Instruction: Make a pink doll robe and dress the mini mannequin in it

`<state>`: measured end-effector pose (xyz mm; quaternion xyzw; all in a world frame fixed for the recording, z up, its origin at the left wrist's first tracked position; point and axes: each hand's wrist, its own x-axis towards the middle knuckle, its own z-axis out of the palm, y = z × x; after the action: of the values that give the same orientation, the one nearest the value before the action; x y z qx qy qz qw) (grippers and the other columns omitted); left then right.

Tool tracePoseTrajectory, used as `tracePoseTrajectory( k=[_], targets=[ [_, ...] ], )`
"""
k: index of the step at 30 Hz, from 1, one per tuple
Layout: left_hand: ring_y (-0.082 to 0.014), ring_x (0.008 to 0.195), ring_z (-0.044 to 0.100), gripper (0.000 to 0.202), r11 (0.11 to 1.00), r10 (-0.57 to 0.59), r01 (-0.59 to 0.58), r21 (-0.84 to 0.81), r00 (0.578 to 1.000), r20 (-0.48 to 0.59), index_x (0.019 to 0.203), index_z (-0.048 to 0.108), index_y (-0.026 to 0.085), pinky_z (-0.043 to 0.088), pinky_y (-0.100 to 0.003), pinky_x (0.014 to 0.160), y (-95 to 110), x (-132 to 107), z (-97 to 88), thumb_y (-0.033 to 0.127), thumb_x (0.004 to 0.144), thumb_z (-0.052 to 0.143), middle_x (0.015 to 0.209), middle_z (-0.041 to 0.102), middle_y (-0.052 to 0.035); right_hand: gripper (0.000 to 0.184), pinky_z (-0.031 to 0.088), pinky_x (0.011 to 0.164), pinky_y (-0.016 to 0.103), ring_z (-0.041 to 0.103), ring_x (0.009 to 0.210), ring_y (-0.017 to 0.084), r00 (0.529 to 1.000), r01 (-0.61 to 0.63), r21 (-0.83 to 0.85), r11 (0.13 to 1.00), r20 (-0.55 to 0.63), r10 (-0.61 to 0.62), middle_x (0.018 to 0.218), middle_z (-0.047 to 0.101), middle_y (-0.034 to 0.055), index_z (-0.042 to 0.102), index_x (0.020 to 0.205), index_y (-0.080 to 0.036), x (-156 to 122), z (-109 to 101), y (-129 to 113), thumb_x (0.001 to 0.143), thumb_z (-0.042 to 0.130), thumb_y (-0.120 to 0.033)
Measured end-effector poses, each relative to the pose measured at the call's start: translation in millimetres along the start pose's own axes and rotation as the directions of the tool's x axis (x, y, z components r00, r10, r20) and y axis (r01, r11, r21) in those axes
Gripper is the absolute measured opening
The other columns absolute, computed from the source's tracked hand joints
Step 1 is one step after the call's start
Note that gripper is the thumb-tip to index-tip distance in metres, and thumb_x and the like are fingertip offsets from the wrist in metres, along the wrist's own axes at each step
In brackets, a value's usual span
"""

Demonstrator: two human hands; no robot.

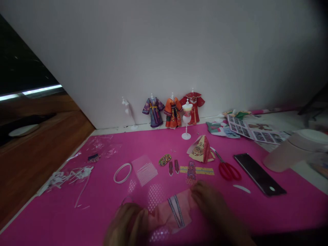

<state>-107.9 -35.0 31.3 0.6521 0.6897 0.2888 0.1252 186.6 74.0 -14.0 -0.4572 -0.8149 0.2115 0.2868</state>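
My left hand (128, 222) and my right hand (215, 208) rest at the near edge of the pink mat (256, 212), both blurred. Between them lies a pink paper garment piece (169, 212) with a grey patterned strip. Each hand touches one side of it; whether the fingers grip it I cannot tell. Just beyond the right hand lie a yellow paper strip (202, 170) crossed by a small patterned piece (191, 172).
Red scissors (227, 169), a black phone (258, 174) and a folded patterned paper (201, 149) lie to the right. A tape ring (122, 172), a white mesh sheet (145, 169), paper scraps (66, 176) sit left. Three dressed mini mannequins (173, 111) stand by the wall; a bare one (187, 118) nearer.
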Motion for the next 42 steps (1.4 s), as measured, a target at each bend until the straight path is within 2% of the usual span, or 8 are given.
tracePoseTrajectory(
  k=[5, 8, 18, 27, 30, 33, 38, 42],
  targets=[
    [-0.0249, 0.087, 0.063, 0.026, 0.972, 0.002, -0.061, 0.228, 0.968, 0.251, 0.082, 0.07, 0.022, 0.043, -0.037, 0.082, 40.2, 33.0, 20.5, 0.023, 0.094, 0.046, 0.091, 0.072, -0.0067, 0.02, 0.048, 0.073, 0.033, 0.064, 0.082, 0.022, 0.996, -0.035, -0.06, 0.998, 0.075, 0.039, 0.089, 0.069, 0.0073, 0.068, 0.083, -0.021, 7.8, 11.5, -9.3, 0.088, 0.051, -0.012],
    [-0.0252, 0.084, 0.062, 0.022, 0.961, -0.022, -0.062, 0.27, 0.954, 0.298, 0.083, 0.07, 0.02, 0.041, -0.036, 0.077, 55.7, 40.1, 28.5, 0.016, 0.089, 0.05, 0.091, 0.071, -0.0088, 0.019, 0.047, 0.073, 0.034, 0.064, 0.084, 0.024, 0.993, -0.064, -0.091, 0.994, 0.093, 0.073, 0.093, 0.068, 0.0102, 0.07, 0.088, -0.02, 10.7, 14.9, -11.3, 0.087, 0.052, -0.011],
    [-0.0243, 0.086, 0.063, 0.018, 0.955, -0.138, 0.034, 0.295, 0.93, 0.34, 0.082, 0.068, 0.018, 0.041, -0.033, 0.075, 44.2, 30.3, 40.3, 0.011, 0.085, 0.051, 0.09, 0.071, -0.0084, 0.016, 0.044, 0.068, 0.028, 0.064, 0.079, 0.019, 0.988, -0.078, 0.001, 0.997, 0.131, 0.077, 0.087, 0.067, 0.0039, 0.068, 0.078, -0.022, 14.3, 5.7, -6.9, 0.08, 0.06, -0.009],
    [-0.0266, 0.082, 0.063, 0.018, 0.94, -0.142, 0.031, 0.34, 0.94, 0.309, 0.08, 0.068, 0.019, 0.04, -0.036, 0.076, 38.1, 41.3, 25.9, 0.01, 0.08, 0.051, 0.085, 0.071, -0.0081, 0.021, 0.046, 0.074, 0.032, 0.065, 0.084, 0.023, 0.967, -0.253, -0.009, 0.967, 0.005, 0.253, 0.089, 0.071, 0.0075, 0.071, 0.09, -0.018, 8.4, -39.5, 33.6, 0.088, 0.051, -0.023],
    [-0.0302, 0.089, 0.062, 0.018, 0.938, -0.072, -0.025, 0.347, 0.962, 0.265, 0.084, 0.07, 0.021, 0.038, -0.042, 0.081, 43.8, 41.2, 38.4, 0.012, 0.079, 0.055, 0.092, 0.071, -0.0087, 0.018, 0.044, 0.068, 0.031, 0.065, 0.076, 0.022, 0.955, -0.296, -0.038, 0.955, 0.019, 0.296, 0.082, 0.071, 0.006, 0.069, 0.081, -0.019, -2.7, -38.9, 34.5, 0.085, 0.052, -0.022],
    [-0.0281, 0.088, 0.063, 0.019, 0.95, 0.138, -0.194, 0.243, 0.963, 0.23, 0.083, 0.071, 0.021, 0.041, -0.043, 0.082, 59.6, 35.3, 66.5, 0.015, 0.085, 0.053, 0.093, 0.072, -0.009, 0.021, 0.038, 0.06, 0.03, 0.062, 0.066, 0.02, 0.943, -0.326, -0.068, 0.943, 0.043, 0.33, 0.072, 0.069, 0.0039, 0.065, 0.071, -0.02, -10.7, -31.7, 28.8, 0.087, 0.052, -0.025],
    [-0.0305, 0.115, 0.061, 0.033, 0.912, 0.358, -0.4, 0.093, 0.886, 0.296, 0.115, 0.067, 0.025, 0.034, -0.053, 0.105, 88.1, 24.5, 106.1, 0.014, 0.086, 0.056, 0.12, 0.072, -0.0083, 0.026, 0.034, 0.057, 0.03, 0.059, 0.061, 0.019, 0.928, -0.359, -0.082, 0.93, 0.078, 0.365, 0.065, 0.066, 0.0029, 0.061, 0.066, -0.021, -18.5, -24.8, 22.8, 0.088, 0.055, -0.032],
    [-0.0305, 0.115, 0.059, 0.03, 0.944, 0.316, -0.33, -0.006, 0.9, 0.3, 0.115, 0.067, 0.024, 0.039, -0.051, 0.102, 101.7, 36.2, 109.6, 0.015, 0.088, 0.056, 0.123, 0.069, -0.0094, 0.02, 0.039, 0.062, 0.031, 0.062, 0.068, 0.021, 0.924, -0.367, -0.049, 0.929, 0.099, 0.37, 0.073, 0.068, 0.0036, 0.062, 0.072, -0.021, -23.8, -24.6, 24.8, 0.089, 0.055, -0.029]
  ],
)
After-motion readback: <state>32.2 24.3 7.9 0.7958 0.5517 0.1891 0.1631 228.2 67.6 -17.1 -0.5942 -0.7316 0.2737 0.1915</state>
